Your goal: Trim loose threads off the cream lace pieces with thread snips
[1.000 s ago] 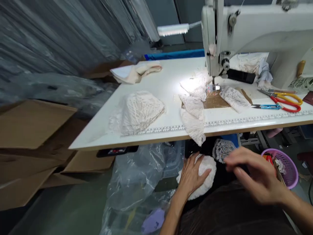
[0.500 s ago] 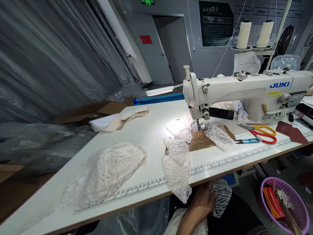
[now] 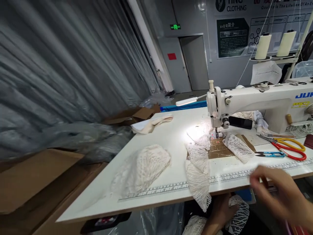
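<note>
Below the table's front edge, my left hand [image 3: 221,210] is closed on a white lace piece [image 3: 239,213] over my lap. My right hand [image 3: 281,194], blurred, hovers over the front edge at the right; its fingers are bent and apart, with nothing visible in them. Blue-handled thread snips [image 3: 270,154] lie just beyond it, beside scissors [image 3: 292,148] with red and yellow handles. A lace strip [image 3: 198,169] runs from near the needle over the table edge. Another lace piece [image 3: 238,148] rests right of the presser foot.
A white sewing machine [image 3: 269,99] stands at the right, with thread cones [image 3: 262,47] behind. On the table [image 3: 176,192] lie a lace heap [image 3: 151,166] and folded cream cloth [image 3: 155,124]. A phone [image 3: 241,122] sits under the machine arm. Cardboard boxes [image 3: 41,176] stand left.
My right hand has come into view from the right, over the table's edge. My left hand keeps its hold on the lace. The view has swung left, shifting everything rightward.
</note>
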